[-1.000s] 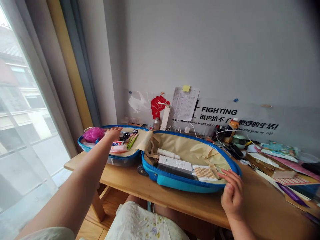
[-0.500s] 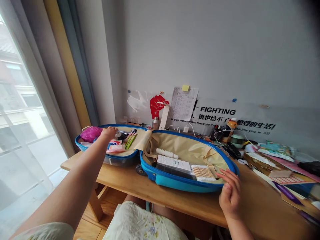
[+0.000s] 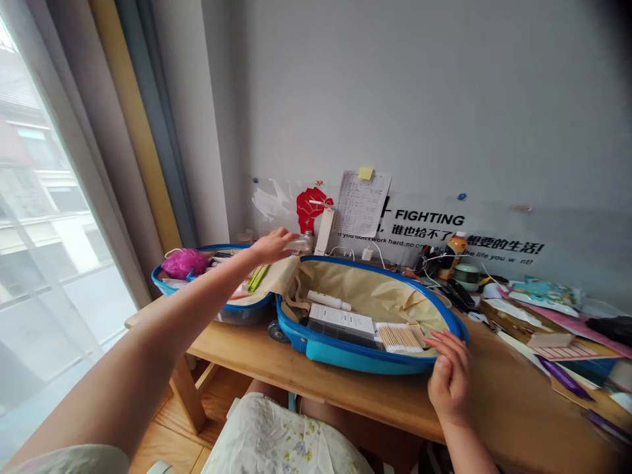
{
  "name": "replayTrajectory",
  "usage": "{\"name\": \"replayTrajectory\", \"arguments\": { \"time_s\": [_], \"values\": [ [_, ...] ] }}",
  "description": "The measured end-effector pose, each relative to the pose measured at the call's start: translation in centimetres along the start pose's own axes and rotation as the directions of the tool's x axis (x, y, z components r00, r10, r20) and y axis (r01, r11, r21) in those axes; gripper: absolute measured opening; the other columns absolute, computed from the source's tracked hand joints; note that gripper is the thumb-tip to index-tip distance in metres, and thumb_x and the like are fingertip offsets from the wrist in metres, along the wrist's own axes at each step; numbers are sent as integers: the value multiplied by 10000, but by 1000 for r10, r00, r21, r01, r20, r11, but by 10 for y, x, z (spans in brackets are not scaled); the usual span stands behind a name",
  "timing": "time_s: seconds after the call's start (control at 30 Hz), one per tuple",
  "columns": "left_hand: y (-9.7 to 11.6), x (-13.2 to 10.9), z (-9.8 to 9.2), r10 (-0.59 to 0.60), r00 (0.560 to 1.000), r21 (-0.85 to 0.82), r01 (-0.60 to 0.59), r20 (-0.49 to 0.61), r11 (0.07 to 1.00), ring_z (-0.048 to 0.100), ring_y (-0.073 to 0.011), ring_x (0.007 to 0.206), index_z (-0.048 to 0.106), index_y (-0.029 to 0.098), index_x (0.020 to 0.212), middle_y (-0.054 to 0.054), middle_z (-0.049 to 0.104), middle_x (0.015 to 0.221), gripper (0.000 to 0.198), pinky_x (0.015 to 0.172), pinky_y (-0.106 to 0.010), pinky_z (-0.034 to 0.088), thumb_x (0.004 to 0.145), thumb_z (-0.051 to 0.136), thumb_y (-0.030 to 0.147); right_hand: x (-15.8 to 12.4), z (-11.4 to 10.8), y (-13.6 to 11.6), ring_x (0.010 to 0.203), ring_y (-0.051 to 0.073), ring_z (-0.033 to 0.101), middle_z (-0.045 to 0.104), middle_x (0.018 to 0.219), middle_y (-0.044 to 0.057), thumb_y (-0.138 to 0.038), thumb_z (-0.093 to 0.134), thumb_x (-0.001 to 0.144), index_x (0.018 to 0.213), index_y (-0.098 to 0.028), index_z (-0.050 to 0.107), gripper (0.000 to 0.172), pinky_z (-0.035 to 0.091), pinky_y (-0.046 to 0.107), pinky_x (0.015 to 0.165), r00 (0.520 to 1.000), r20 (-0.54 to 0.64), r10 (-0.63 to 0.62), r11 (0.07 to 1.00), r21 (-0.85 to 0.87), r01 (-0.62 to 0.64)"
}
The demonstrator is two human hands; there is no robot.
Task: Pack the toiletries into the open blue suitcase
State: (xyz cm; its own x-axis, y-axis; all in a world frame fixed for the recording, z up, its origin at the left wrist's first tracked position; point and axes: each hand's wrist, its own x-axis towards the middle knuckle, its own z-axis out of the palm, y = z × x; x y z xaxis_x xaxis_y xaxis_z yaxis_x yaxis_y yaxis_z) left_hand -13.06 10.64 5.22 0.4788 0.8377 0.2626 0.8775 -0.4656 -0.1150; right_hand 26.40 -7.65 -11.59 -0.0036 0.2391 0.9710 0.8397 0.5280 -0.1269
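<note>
An open blue suitcase lies on the wooden desk (image 3: 513, 408). Its right half (image 3: 355, 355) holds a white box (image 3: 340, 320), a white tube (image 3: 328, 301) and a pack of cotton swabs (image 3: 399, 337). The left half (image 3: 237, 315) holds a pink bath puff (image 3: 184, 262) and green pens (image 3: 257, 276). My left hand (image 3: 271, 245) is raised above the hinge between the halves, its fingers closed on a small pale thing (image 3: 299, 245) that is blurred. My right hand (image 3: 447, 375) rests at the right half's near rim beside the swabs, fingers loosely apart and holding nothing.
Cables, an orange-capped bottle (image 3: 451, 253), a green jar (image 3: 467, 276), boxes and papers (image 3: 533, 316) crowd the desk's right side. A printed sheet (image 3: 363, 204) hangs on the wall behind. A curtained window (image 3: 59, 217) is at the left. My lap is under the desk's front edge.
My left hand has left the suitcase's left half, risen and swung right to above the hinge, now with a small pale thing in its fingers. My right hand has stayed at the rim.
</note>
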Motion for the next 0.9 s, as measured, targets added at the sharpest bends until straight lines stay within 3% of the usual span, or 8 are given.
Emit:
{"name": "replayTrajectory", "arguments": {
  "time_s": [0.1,0.17,0.3,0.53,0.7,0.9],
  "values": [
    [53,23,7,175,984,-64,-173,21,983,494,-220,1247,354,312,1465,-72,483,1376,550,1037,-308,418,942,523,327,0,0,0,1125,266,577,656,1041,117,-301,324,992,996,-189,656,350,433,515,989,1000,0,6,1000,13,-6],
    [82,34,18,266,961,-108,-257,80,960,501,-239,1247,374,310,1455,-74,534,1330,555,1042,-341,412,929,550,337,0,0,-1,1138,266,572,657,1052,119,-294,326,992,1007,-187,654,346,434,517,990,1000,0,4,1000,11,-4],
    [116,47,46,318,925,-164,-288,209,943,573,-261,1170,430,313,1415,-75,591,1297,533,984,-377,449,904,578,351,-1,-1,-1,1164,267,558,651,1073,124,-269,314,992,1032,-187,647,344,430,520,993,1000,11,-3,1000,4,3],
    [120,52,84,232,922,-183,-182,309,966,531,-337,1237,450,302,1405,-129,551,1381,576,960,-460,458,848,589,257,0,-2,-1,1157,265,563,652,1074,121,-252,323,987,1030,-188,639,326,438,516,980,1000,21,-11,1000,-2,11],
    [115,53,96,239,907,-212,-172,347,962,523,-306,1261,464,301,1399,-114,542,1397,663,1026,-436,426,773,617,142,-1,-3,-1,1172,273,555,647,1080,127,-256,320,987,1028,-183,643,334,434,523,992,999,37,1,1000,-5,-1],
    [114,57,102,269,887,-245,-185,375,952,557,-269,1226,477,229,1393,-132,537,1394,593,1019,-391,451,824,606,124,0,-2,-2,1165,271,559,649,1070,124,-279,321,990,1015,-187,646,339,435,523,988,1000,24,12,1000,3,-12]
  ]
}}
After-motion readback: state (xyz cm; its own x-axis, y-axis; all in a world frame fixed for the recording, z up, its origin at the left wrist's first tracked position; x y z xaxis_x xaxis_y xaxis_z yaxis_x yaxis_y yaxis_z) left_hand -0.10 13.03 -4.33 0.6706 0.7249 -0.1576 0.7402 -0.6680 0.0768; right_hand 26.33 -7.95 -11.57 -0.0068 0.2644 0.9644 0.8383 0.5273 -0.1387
